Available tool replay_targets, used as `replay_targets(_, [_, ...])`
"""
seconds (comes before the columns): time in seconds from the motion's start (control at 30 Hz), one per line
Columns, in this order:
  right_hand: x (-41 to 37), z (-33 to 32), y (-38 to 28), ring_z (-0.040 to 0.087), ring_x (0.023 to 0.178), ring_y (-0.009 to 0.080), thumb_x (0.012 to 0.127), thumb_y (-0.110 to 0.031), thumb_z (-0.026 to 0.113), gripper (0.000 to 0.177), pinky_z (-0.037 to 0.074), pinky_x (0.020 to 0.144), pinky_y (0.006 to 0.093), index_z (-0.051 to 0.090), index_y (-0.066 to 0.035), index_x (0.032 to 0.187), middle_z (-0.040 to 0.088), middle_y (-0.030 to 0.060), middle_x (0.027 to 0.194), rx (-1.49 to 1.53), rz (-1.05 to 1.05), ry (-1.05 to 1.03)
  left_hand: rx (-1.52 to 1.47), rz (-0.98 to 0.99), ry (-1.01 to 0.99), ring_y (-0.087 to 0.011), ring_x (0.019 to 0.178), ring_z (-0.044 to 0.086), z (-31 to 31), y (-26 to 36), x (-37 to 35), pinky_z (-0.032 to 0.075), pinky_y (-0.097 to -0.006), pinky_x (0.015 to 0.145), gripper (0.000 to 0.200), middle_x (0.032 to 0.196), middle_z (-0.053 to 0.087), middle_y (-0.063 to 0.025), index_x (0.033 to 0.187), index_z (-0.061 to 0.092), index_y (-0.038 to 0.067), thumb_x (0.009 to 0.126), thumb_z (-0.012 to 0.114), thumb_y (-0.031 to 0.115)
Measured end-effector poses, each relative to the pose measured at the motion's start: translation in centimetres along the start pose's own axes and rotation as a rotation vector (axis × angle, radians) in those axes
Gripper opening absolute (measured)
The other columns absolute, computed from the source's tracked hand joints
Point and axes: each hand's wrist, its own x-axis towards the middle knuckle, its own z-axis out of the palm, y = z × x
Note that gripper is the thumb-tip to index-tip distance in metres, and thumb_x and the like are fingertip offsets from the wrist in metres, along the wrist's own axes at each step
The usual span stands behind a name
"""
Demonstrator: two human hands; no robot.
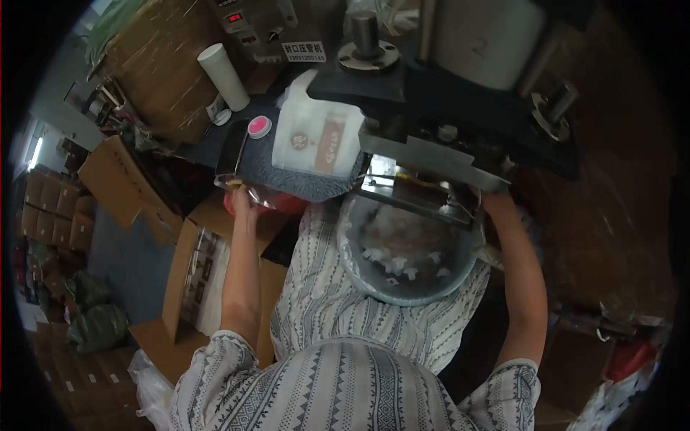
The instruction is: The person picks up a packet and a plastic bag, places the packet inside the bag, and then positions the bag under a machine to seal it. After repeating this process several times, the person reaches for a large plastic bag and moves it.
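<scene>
My left hand (pixel 243 201) is at the left edge of the grey cloth-covered work surface (pixel 295 179), beside a red and clear plastic item (pixel 277 201); its fingers are too small and dark to read. My right hand (pixel 492 200) reaches to the right end of a metal press plate (pixel 438 159), which hides its fingers. A white printed pouch (pixel 316 136) lies on the grey cloth. Below the press, a round basin (pixel 402 294) lined with plastic sits on my lap, with small white pieces inside.
A white tube (pixel 223 75) stands behind a small pink-topped jar (pixel 259 127). The machine's control box (pixel 266 29) and metal posts (pixel 365 39) are at the back. An open carton (pixel 180 280) is at my left, with stacked boxes (pixel 57 208) farther off.
</scene>
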Motion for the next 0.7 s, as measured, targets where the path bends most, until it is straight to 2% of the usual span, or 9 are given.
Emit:
replay_targets(0.07, [-0.9,-0.9,0.4,0.047,0.122,0.0321,0.083,-0.025,0.064,0.054,0.039,0.102,0.0405,0.048,-0.005,0.130,0.051,0.0168,0.130,0.078,-0.034,0.003,0.587,0.489,0.223,-0.0279,0.098,0.062,-0.5,-3.7,5.7,0.050,-0.0348,0.087,0.032,0.117,0.062,-0.0142,0.119,0.056,-0.002,0.089,0.050,0.008])
replay_targets(0.13, [-1.8,-2.0,1.2,0.046,0.124,0.0315,0.083,-0.025,0.064,0.055,0.038,0.103,0.0406,0.047,-0.006,0.132,0.050,0.0163,0.133,0.103,-0.076,-0.002,0.512,0.623,0.088,-0.0306,0.104,0.060,-2.6,-6.8,9.9,0.049,-0.0359,0.090,0.035,0.122,0.061,-0.0132,0.119,0.058,0.001,0.087,0.055,0.016])
replay_targets(0.2, [-3.0,-3.2,2.5,0.047,0.123,0.0323,0.078,-0.027,0.068,0.063,0.037,0.103,0.0435,0.046,-0.009,0.135,0.049,0.0150,0.134,0.048,0.121,-0.180,1.729,1.174,-0.175,-0.0326,0.114,0.056,-1.3,-6.7,6.3,0.046,-0.0397,0.094,0.045,0.127,0.058,-0.0134,0.122,0.057,0.005,0.084,0.059,0.029])
replay_targets(0.33, [-3.9,-4.6,1.5,0.049,0.119,0.0311,0.077,-0.026,0.070,0.062,0.038,0.101,0.0431,0.048,-0.008,0.133,0.051,0.0143,0.131,0.000,0.314,-0.247,1.821,1.151,-0.372,-0.0356,0.125,0.047,-2.7,-10.1,10.9,0.042,-0.0405,0.099,0.056,0.136,0.050,-0.0139,0.125,0.055,0.007,0.080,0.062,0.039])
replay_targets(0.4, [-4.0,-5.4,0.6,0.051,0.116,0.0296,0.079,-0.024,0.070,0.057,0.040,0.099,0.0413,0.050,-0.006,0.129,0.053,0.0143,0.128,-0.004,0.419,-0.218,1.350,0.815,-0.509,-0.0398,0.127,0.043,-1.5,-6.8,8.1,0.039,-0.0400,0.102,0.061,0.142,0.043,-0.0155,0.133,0.048,0.006,0.082,0.062,0.036])
replay_targets(0.47, [-4.1,-6.2,-0.5,0.052,0.113,0.0281,0.080,-0.021,0.070,0.053,0.042,0.097,0.0394,0.052,-0.004,0.126,0.055,0.0143,0.125,-0.009,0.527,-0.189,1.369,0.775,-0.247,-0.0408,0.124,0.044,-3.2,-5.8,2.9,0.040,-0.0414,0.100,0.066,0.141,0.043,-0.0171,0.136,0.043,0.004,0.082,0.065,0.035])
replay_targets(0.57, [-4.5,-6.8,-1.1,0.054,0.110,0.0265,0.081,-0.019,0.070,0.048,0.043,0.094,0.0376,0.054,-0.002,0.123,0.057,0.0143,0.121,-0.023,0.637,-0.155,1.659,0.499,-0.611,-0.0314,0.115,0.055,-1.8,2.8,-6.0,0.045,-0.0390,0.094,0.060,0.129,0.055,-0.0174,0.133,0.048,0.002,0.085,0.065,0.033])
replay_targets(0.63, [-5.1,-7.0,-1.3,0.054,0.108,0.0251,0.085,-0.017,0.065,0.042,0.043,0.092,0.0379,0.053,-0.001,0.122,0.057,0.0147,0.121,0.152,0.448,0.028,1.189,0.104,-1.225,-0.0211,0.101,0.062,2.0,8.1,-10.4,0.048,-0.0335,0.087,0.045,0.111,0.065,-0.0142,0.122,0.057,0.000,0.089,0.063,0.030])
replay_targets(0.7, [-4.1,-7.5,-4.0,0.054,0.104,0.0226,0.087,-0.016,0.064,0.038,0.044,0.090,0.0363,0.054,-0.001,0.120,0.058,0.0126,0.117,0.219,0.494,0.045,0.928,0.186,-1.294,-0.0152,0.092,0.064,7.0,10.6,-11.9,0.049,-0.0287,0.083,0.034,0.100,0.068,-0.0107,0.113,0.062,-0.001,0.095,0.056,0.027])
